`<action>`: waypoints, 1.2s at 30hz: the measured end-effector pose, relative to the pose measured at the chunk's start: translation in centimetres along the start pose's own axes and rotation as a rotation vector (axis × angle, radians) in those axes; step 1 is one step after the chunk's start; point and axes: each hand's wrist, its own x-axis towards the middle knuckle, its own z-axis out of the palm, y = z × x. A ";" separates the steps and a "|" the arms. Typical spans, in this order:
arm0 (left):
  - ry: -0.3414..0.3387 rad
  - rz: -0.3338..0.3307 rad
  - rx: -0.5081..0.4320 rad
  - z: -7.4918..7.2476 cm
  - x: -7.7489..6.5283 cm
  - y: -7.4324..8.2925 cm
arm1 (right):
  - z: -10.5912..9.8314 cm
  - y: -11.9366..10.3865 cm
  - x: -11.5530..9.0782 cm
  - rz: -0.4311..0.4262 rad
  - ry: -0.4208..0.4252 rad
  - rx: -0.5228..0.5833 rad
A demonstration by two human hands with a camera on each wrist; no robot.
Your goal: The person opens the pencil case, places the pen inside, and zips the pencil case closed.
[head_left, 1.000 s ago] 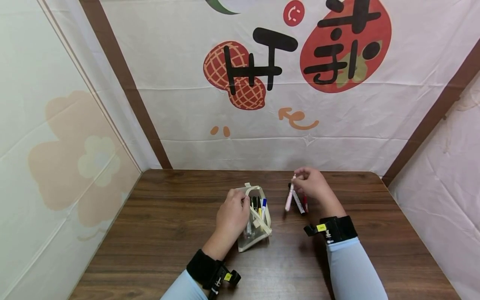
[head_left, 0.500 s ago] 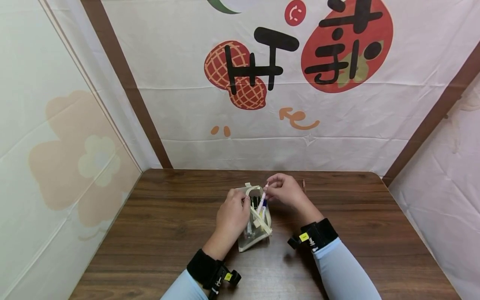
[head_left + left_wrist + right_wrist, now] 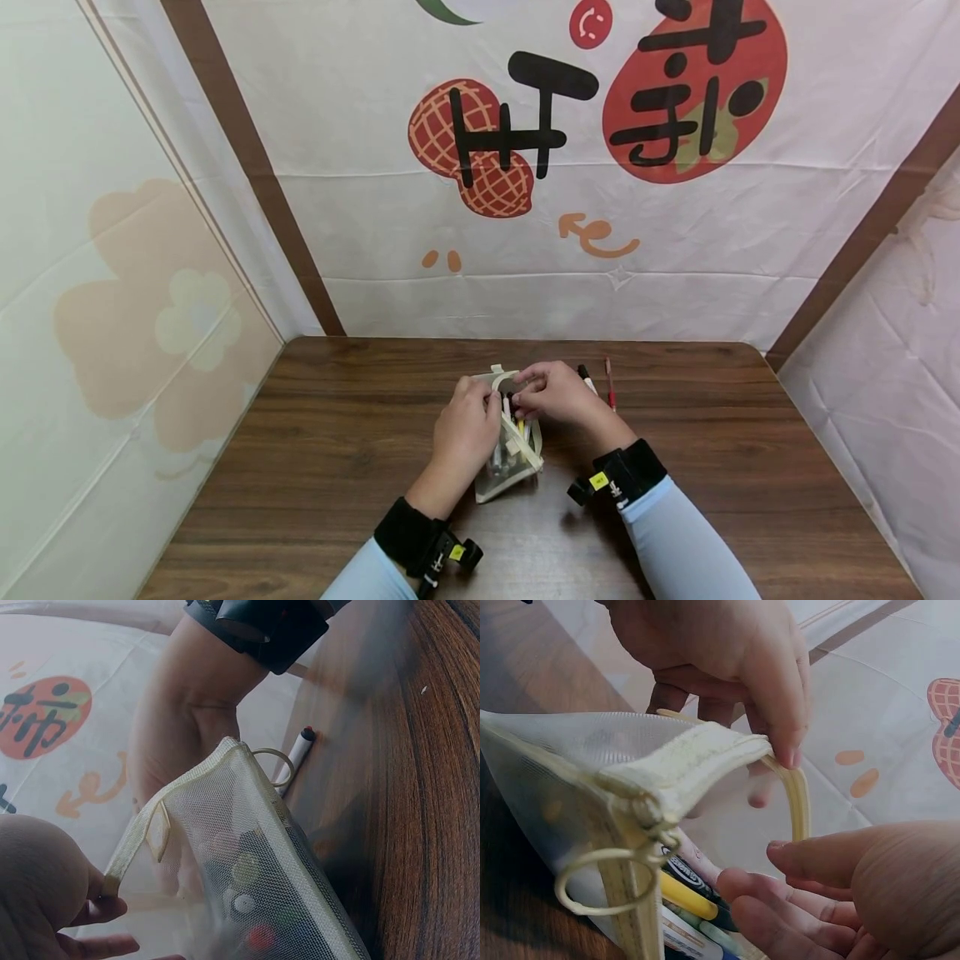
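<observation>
A cream-edged mesh pencil pouch (image 3: 495, 483) stands on the table with its top unzipped. My left hand (image 3: 467, 429) pinches the pouch's upper edge between thumb and fingers, which the right wrist view shows at the zipper band (image 3: 799, 802). My right hand (image 3: 558, 396) is over the opening. Its thumb (image 3: 817, 859) is apart from the loosely bent fingers, close to the band, and nothing is pinched between them. Inside the pouch lie a pink pen (image 3: 694, 855), a yellow pen (image 3: 686, 895) and other pens and markers. The pouch's lower contents are blurred by the mesh.
To the right of the pouch, a white marker with a black cap (image 3: 587, 377) and a red pen (image 3: 611, 385) lie on the wooden table (image 3: 315, 467). A printed cloth (image 3: 375, 208) hangs behind the table, with more cloth at both sides.
My right hand carried the pink pen left from beside the marker and red pen to the pouch, where the fingers have let it go inside. My left hand stays on the pouch's edge.
</observation>
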 end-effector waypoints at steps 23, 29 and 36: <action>0.015 0.003 -0.012 0.3 0.2 0.2 | -8.4 2.4 -0.9 0.095 0.369 -0.230; 0.012 0.002 -0.011 0.4 0.2 0.2 | -10.0 3.7 -1.3 0.162 0.449 -0.436; 0.008 -0.008 -0.016 0.5 0.2 0.3 | -10.3 4.8 -1.3 0.240 0.424 -0.498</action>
